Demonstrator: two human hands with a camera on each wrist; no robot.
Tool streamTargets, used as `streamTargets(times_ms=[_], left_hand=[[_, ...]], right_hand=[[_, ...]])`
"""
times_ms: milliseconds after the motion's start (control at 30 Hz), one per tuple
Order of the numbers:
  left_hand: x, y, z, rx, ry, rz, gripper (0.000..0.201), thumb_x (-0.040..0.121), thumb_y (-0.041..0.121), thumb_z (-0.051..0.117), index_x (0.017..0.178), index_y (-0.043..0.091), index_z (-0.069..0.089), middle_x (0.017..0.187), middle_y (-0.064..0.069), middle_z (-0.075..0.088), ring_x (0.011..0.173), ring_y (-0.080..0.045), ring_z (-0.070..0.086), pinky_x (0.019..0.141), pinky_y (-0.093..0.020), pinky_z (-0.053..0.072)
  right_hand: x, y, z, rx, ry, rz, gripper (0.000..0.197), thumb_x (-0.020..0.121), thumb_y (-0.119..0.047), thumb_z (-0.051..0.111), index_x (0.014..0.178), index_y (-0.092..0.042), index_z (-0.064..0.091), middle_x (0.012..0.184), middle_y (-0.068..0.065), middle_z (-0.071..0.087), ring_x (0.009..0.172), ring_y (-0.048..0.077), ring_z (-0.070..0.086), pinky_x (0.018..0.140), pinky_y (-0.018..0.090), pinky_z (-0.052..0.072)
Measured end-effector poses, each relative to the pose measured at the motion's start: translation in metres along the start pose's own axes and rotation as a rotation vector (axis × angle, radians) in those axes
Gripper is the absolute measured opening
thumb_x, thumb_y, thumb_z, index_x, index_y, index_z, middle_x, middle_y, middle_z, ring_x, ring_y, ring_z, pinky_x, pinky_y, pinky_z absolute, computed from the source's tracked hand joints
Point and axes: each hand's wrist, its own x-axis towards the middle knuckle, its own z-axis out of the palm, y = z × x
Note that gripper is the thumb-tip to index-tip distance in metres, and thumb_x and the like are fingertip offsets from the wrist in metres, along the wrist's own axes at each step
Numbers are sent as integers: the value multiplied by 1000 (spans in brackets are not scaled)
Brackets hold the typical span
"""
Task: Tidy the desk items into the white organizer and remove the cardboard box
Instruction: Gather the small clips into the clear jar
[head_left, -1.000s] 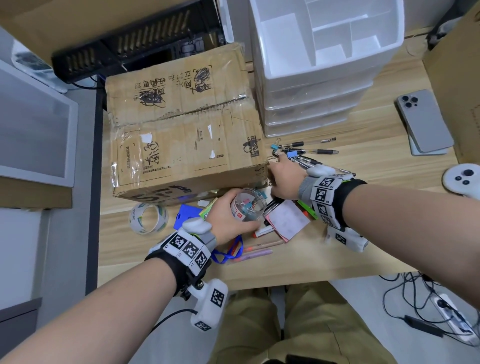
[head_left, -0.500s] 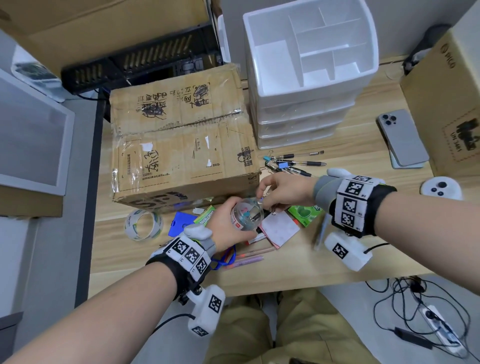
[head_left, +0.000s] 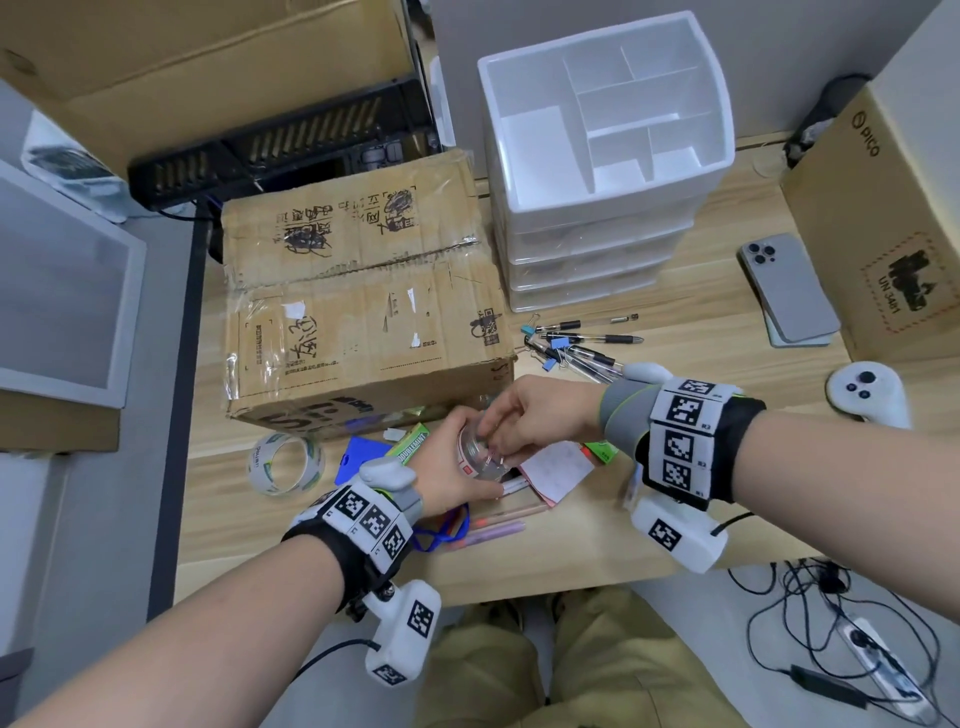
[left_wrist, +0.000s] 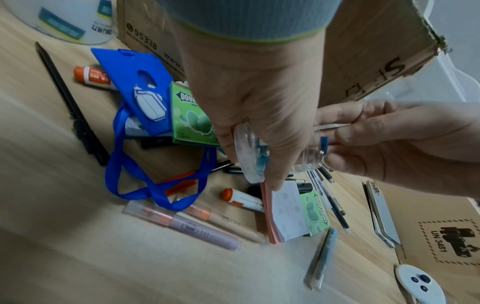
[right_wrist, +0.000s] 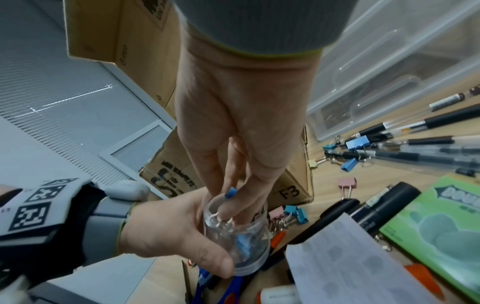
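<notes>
My left hand (head_left: 447, 480) grips a small clear jar (head_left: 480, 457) just above the desk, in front of the cardboard box (head_left: 358, 306). In the right wrist view the jar (right_wrist: 239, 236) holds binder clips. My right hand (head_left: 524, 415) pinches a blue binder clip (right_wrist: 231, 193) at the jar's mouth, its wire handles inside. The white organizer (head_left: 602, 130) stands at the back, its top compartments bare. Loose binder clips (right_wrist: 296, 214) lie beside the box, pens (head_left: 587, 340) in front of the organizer.
Near my hands lie a tape roll (head_left: 283, 464), a blue badge holder (left_wrist: 140, 90) with lanyard, gum packs (left_wrist: 194, 117), markers (left_wrist: 207, 226) and a notepad (head_left: 556, 470). A phone (head_left: 789, 288), a white controller (head_left: 865, 392) and a second carton (head_left: 893, 223) sit at the right.
My right hand came left from the pens and clips to the jar's mouth with a binder clip. The left hand has kept the jar in place.
</notes>
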Motion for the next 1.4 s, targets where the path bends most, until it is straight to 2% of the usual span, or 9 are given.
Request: streamTargets(times_ms=[100,267,400,533,700,900,1134,1300,1400], left_hand=[[0,-3,-3,-5,22,-13,76,57,22,94,117,26,47,100,7,68,88,-10,68,73,-30,56],[3,-2,-5,-37,46,-27,78,57,25,95,119,26,47,105,7,66,93,-9,67,76,-26,54],[4,2,-1,-95,16,-13,71,56,21,93,112,24,50,101,6,69,87,-8,68,68,-19,52],[5,3,2,-133,-3,-4,72,57,16,92,115,14,50,103,-1,71,92,-16,70,75,-29,58],[6,5,1,-144,-36,9,80,55,19,92,123,19,50,108,4,70,97,-11,70,82,-29,57],[10,13,5,-133,-59,19,75,62,7,90,124,15,48,104,-3,68,95,-12,68,80,-25,55],[13,8,6,-145,-87,-4,66,63,-2,87,113,11,46,85,5,62,66,6,59,63,-10,48],[9,4,1,-136,-37,-5,79,59,10,93,123,17,47,102,2,68,84,-3,67,74,-18,55],[8,2,-2,-125,-27,7,80,58,13,94,124,18,49,108,3,68,96,-10,69,83,-25,57]], right_hand=[[-1,-7,-6,78,-109,0,35,91,14,55,122,0,64,122,25,66,110,32,68,91,33,59],[-4,-3,-16,270,-151,-9,48,87,24,50,131,5,57,129,26,64,117,30,65,82,26,59],[-3,5,-11,422,-139,-31,47,89,24,48,131,5,55,131,25,63,96,18,73,83,26,60],[-1,11,-4,459,-125,-69,43,89,24,47,128,8,55,124,24,65,104,23,71,93,34,57],[1,12,0,574,-29,-57,38,88,23,49,124,12,55,108,25,67,99,30,71,85,33,61],[0,9,10,519,92,-78,20,88,17,50,89,-1,59,79,20,62,72,22,66,61,24,60],[0,14,11,564,168,-170,25,87,19,49,79,-3,54,76,15,64,86,27,74,74,40,62],[-9,15,-10,446,205,-156,22,90,13,52,83,-8,55,76,14,69,65,26,73,49,26,57],[-2,24,-40,269,419,-73,15,91,6,55,87,-9,56,80,18,68,55,20,70,42,22,51]])
